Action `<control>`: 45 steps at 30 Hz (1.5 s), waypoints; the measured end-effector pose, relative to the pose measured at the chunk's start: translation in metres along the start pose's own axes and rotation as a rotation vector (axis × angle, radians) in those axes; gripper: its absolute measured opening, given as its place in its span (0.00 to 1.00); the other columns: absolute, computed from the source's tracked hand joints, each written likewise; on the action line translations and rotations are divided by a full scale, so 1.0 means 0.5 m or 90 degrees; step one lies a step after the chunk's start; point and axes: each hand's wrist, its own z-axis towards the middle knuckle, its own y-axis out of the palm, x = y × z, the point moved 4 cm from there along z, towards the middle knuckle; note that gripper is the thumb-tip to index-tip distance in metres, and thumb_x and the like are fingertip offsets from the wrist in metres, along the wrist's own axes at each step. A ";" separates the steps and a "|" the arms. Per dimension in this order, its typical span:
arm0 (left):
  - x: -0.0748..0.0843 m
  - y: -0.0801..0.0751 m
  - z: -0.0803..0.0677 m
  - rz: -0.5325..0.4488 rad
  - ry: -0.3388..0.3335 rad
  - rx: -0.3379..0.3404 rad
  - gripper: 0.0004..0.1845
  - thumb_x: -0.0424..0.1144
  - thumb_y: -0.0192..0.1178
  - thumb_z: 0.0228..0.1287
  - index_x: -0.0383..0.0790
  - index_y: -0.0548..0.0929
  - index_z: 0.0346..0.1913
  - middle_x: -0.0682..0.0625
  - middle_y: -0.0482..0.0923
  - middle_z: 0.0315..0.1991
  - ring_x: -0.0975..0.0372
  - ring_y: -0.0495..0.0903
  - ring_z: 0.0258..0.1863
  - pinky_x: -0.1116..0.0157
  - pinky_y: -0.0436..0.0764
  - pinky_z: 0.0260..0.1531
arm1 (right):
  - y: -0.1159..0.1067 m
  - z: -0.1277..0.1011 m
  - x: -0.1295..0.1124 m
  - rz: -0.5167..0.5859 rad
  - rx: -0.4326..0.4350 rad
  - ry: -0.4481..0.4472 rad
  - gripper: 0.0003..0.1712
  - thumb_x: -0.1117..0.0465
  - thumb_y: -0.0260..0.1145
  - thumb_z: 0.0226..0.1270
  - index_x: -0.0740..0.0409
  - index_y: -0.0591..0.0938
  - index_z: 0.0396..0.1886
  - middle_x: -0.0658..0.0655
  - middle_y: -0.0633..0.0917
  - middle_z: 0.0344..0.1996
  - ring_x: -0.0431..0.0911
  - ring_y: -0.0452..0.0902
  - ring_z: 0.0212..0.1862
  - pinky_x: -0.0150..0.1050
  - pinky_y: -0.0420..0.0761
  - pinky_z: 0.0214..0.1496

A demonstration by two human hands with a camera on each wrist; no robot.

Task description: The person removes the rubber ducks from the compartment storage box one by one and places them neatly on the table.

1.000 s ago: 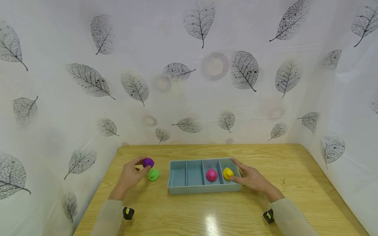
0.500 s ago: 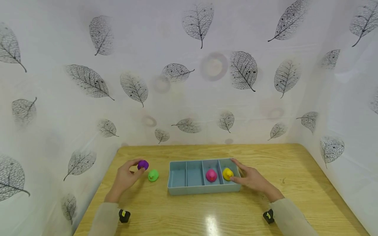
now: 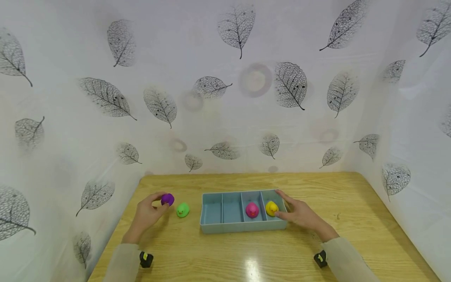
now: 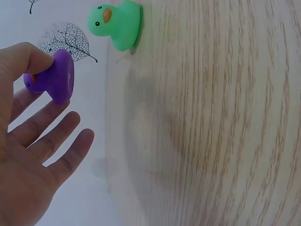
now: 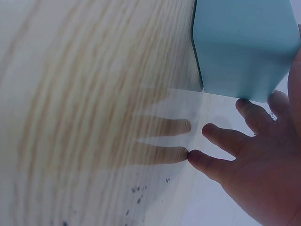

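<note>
My left hand [image 3: 160, 201] pinches a purple toy duck [image 3: 167, 199] between thumb and forefinger, just above the wooden table [image 3: 246, 250]. In the left wrist view the purple duck [image 4: 55, 80] sits at the fingertips and my other fingers [image 4: 51, 136] are spread below it. A green duck [image 3: 182, 210] stands on the table just right of that hand. A pale blue divided tray [image 3: 225, 227] holds a pink duck [image 3: 251, 209] and a yellow duck [image 3: 271, 208] in its two right compartments. My right hand [image 3: 283, 203] rests with straight fingers against the tray's right end [image 5: 244, 47].
The tray's two left compartments [image 3: 222, 211] hold nothing. White sheets printed with grey leaves [image 3: 225, 98] close off the table at the back and on both sides. Bare wood lies in front of the tray and to its right.
My left hand has carried the purple duck a little left and toward me, away from the green duck and the tray. The right hand has stayed put.
</note>
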 end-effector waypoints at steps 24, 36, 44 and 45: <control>-0.049 0.019 -0.016 0.029 -0.061 -0.089 0.22 0.32 0.71 0.64 0.31 0.84 0.61 0.30 0.85 0.56 0.37 0.83 0.59 0.40 0.82 0.60 | 0.001 0.000 0.003 0.005 -0.004 0.001 0.51 0.39 0.70 0.72 0.40 0.56 0.87 0.73 0.67 0.77 0.67 0.80 0.61 0.69 0.78 0.63; -0.048 0.024 -0.019 0.049 -0.056 -0.106 0.21 0.32 0.72 0.64 0.31 0.85 0.60 0.30 0.85 0.57 0.35 0.81 0.62 0.36 0.76 0.66 | 0.002 -0.001 0.003 0.001 0.005 -0.007 0.51 0.39 0.69 0.72 0.41 0.56 0.87 0.73 0.68 0.77 0.77 0.71 0.70 0.74 0.74 0.67; -0.048 0.028 -0.021 0.055 -0.064 -0.123 0.22 0.31 0.69 0.64 0.29 0.83 0.61 0.30 0.85 0.58 0.35 0.82 0.62 0.37 0.77 0.65 | 0.001 -0.003 0.000 0.010 0.003 0.001 0.50 0.39 0.69 0.72 0.39 0.56 0.86 0.72 0.67 0.78 0.78 0.68 0.71 0.74 0.72 0.68; -0.048 0.028 -0.021 0.057 -0.062 -0.123 0.22 0.31 0.69 0.64 0.28 0.83 0.61 0.31 0.85 0.57 0.35 0.82 0.61 0.37 0.77 0.65 | 0.000 -0.003 0.001 0.011 0.002 0.003 0.50 0.39 0.69 0.72 0.39 0.56 0.86 0.72 0.67 0.78 0.78 0.68 0.72 0.75 0.72 0.68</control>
